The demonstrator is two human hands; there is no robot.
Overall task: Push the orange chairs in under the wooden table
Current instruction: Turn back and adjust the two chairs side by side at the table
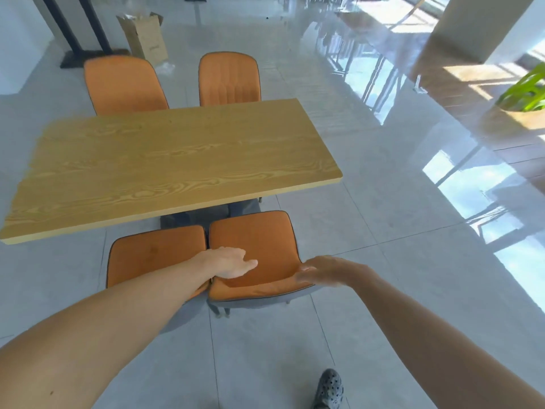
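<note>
A long wooden table (165, 160) stands in the middle of a tiled floor. On its far side two orange chairs, the left one (125, 84) and the right one (229, 79), stand with their backs rising above the tabletop. On the near side two more orange chairs stand side by side, the left one (153, 255) and the right one (256, 240), their backrests toward me and their seats partly under the table. My left hand (228, 264) lies flat over the near right chair's backrest, fingers apart. My right hand (327, 271) rests on that backrest's right top corner.
A cardboard box (146, 38) stands on the floor beyond the far chairs, beside black stand legs (82, 51). A green plant (528, 90) is at the right edge. My shoe (328, 388) is on the glossy grey tiles near the bottom.
</note>
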